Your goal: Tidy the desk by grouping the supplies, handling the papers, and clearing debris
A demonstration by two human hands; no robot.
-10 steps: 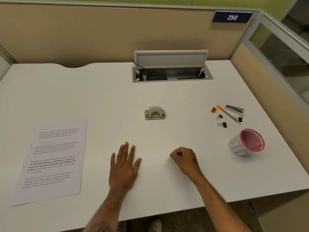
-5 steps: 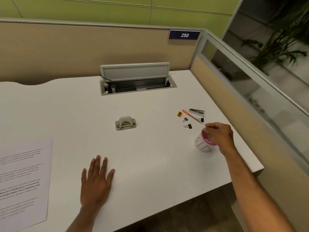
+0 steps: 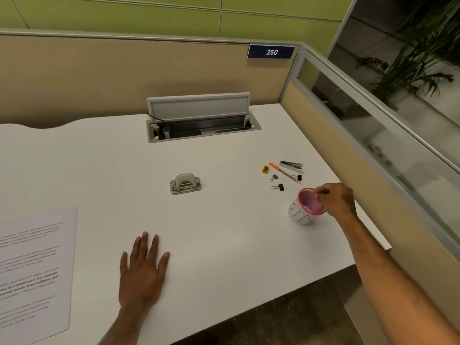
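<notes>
A white cup with a pink mesh rim (image 3: 298,216) lies tilted on the desk's right side. My right hand (image 3: 334,201) hovers at its rim, fingertips pinched together over the opening; nothing shows between them. My left hand (image 3: 142,272) rests flat and open on the desk near the front edge. A printed paper sheet (image 3: 32,270) lies at the left. A grey hole punch (image 3: 185,184) sits mid-desk. Behind the cup lie a yellow sharpener (image 3: 265,169), an orange pen (image 3: 283,171), three black binder clips (image 3: 278,187) and a silver stapler-like tool (image 3: 291,165).
An open cable tray with a raised lid (image 3: 202,128) is set into the desk at the back. A beige partition (image 3: 124,75) runs behind, and a glass-topped partition (image 3: 361,135) closes the right side. The desk's front right corner is close to the cup.
My right hand went from a pinch on the mid-desk to the cup on the right and now holds still at its rim. The view swung right. My left hand stayed flat.
</notes>
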